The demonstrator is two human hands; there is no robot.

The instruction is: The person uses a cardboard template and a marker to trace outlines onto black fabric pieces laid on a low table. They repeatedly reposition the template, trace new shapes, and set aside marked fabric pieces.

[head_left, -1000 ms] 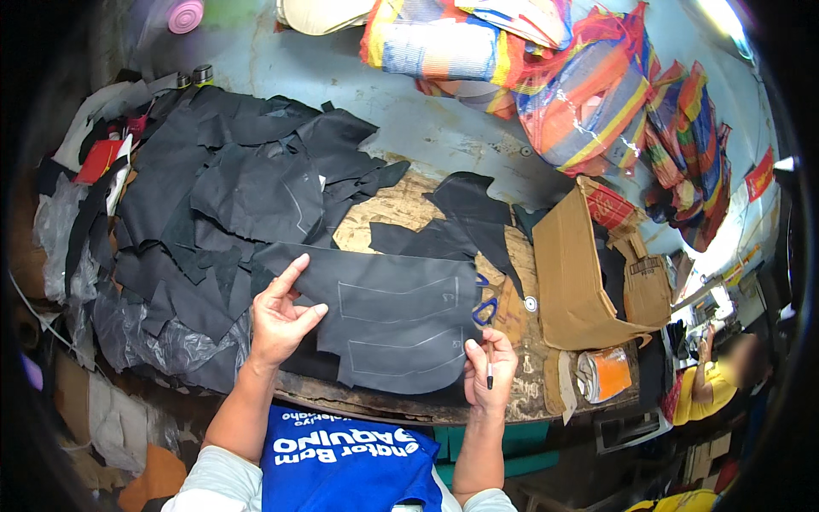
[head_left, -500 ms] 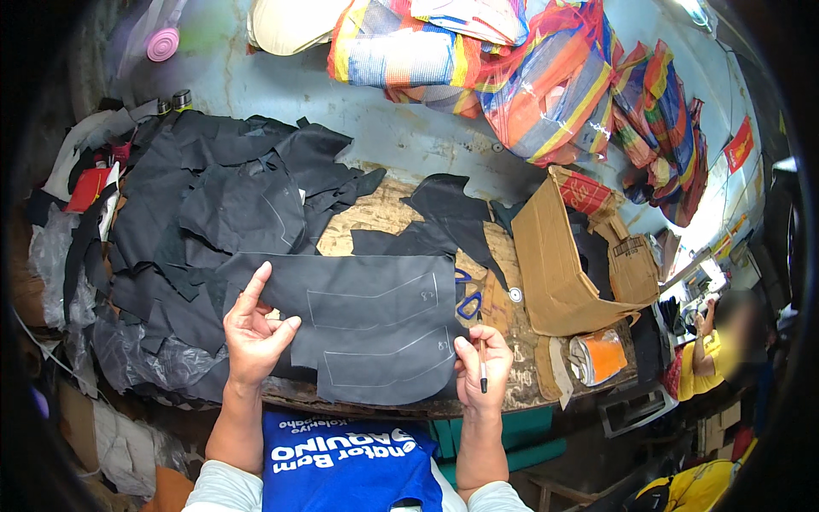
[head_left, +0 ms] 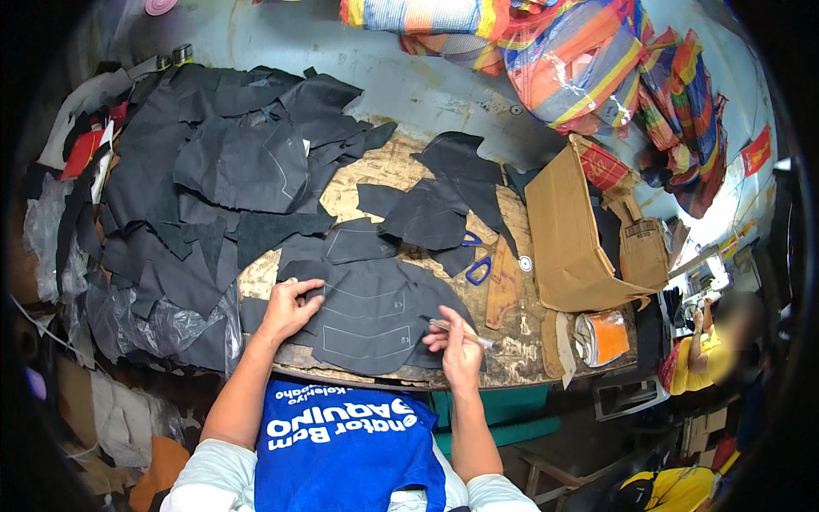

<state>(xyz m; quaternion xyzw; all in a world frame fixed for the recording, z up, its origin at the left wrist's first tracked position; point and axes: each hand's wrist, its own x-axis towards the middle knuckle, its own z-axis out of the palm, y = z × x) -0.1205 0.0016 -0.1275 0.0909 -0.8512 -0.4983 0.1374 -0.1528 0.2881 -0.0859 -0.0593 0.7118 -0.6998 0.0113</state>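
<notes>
A black leather-like piece [head_left: 367, 311] lies on the workbench before me, with two angular outlines and small marks drawn on it in a pale line. My left hand [head_left: 293, 309] is closed at its left edge, thumb and forefinger pinching the material. My right hand [head_left: 456, 348] is closed around a pen [head_left: 465, 334], held over the right side of the piece. Just beyond lies another black piece [head_left: 363, 241] with a drawn outline. Blue-handled scissors [head_left: 479, 270] rest farther right, their blades hidden under black scraps [head_left: 426, 213].
A big heap of black sheets [head_left: 239, 162] covers the bench's left side, with clear plastic [head_left: 162, 328] near its front edge. At right stand an open cardboard box [head_left: 567, 247] and an orange packet [head_left: 606, 337]. Colourful mesh bags [head_left: 572, 68] hang above. Another person [head_left: 704, 354] sits far right.
The marked piece, earlier held up by both hands, has come down onto the bench. My left hand's fingers have drawn together. The pen has swung from upright to slanting. The view has shifted slightly.
</notes>
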